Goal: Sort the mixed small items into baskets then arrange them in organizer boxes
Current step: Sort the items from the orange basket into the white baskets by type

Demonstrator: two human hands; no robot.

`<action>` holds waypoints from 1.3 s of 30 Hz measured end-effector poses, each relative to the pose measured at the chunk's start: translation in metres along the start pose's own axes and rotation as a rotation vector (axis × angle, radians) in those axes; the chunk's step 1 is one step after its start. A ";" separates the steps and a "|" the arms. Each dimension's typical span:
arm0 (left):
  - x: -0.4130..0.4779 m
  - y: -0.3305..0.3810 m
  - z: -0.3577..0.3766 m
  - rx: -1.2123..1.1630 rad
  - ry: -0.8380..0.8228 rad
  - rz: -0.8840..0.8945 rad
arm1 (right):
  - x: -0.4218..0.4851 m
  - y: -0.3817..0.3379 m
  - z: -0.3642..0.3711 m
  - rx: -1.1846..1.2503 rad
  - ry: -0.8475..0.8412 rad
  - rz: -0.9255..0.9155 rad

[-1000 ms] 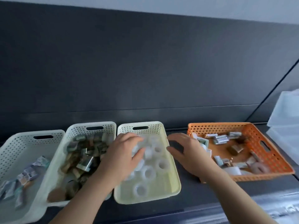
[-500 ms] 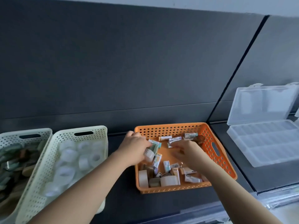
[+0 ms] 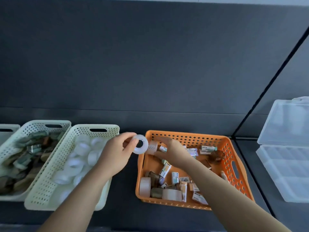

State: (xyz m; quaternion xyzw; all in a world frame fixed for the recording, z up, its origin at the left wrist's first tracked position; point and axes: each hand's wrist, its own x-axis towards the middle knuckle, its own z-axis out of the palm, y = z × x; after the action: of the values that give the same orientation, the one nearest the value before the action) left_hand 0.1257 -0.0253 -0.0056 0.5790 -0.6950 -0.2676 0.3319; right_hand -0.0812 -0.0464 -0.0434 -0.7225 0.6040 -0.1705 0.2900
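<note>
While the left hand (image 3: pixel 115 154) pinches a white tape roll (image 3: pixel 144 148) just beside the orange basket (image 3: pixel 184 134), sorting likely calls for dropping it into the cream basket (image 3: pixel 80 130); whether the right hand (image 3: pixel 173 152) grips anything is unclear.

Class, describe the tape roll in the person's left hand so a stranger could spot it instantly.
Start at the orange basket. Just outside its far-left corner, the left hand pinches a white tape roll. Unlike the rolls lying in the cream basket, it is held up, its hole facing the camera.
</note>
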 end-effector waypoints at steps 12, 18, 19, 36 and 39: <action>-0.033 -0.026 -0.018 -0.162 0.177 -0.240 | 0.007 -0.012 0.000 0.058 0.174 -0.015; -0.041 -0.072 -0.077 0.119 0.246 -0.181 | -0.003 -0.077 0.007 0.184 0.128 -0.239; -0.041 -0.081 -0.086 0.172 0.243 -0.164 | -0.001 -0.087 0.014 0.194 0.100 -0.263; -0.012 -0.128 -0.107 0.459 0.226 -0.093 | 0.010 -0.141 0.080 -0.082 0.008 -0.194; -0.023 -0.112 -0.098 0.384 0.159 0.031 | -0.013 -0.127 0.048 -0.104 0.043 -0.136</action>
State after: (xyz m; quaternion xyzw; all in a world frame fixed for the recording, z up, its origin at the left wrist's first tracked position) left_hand 0.2740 -0.0223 -0.0318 0.6400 -0.7138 -0.0787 0.2735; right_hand 0.0431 -0.0101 0.0003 -0.7721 0.5675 -0.1737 0.2270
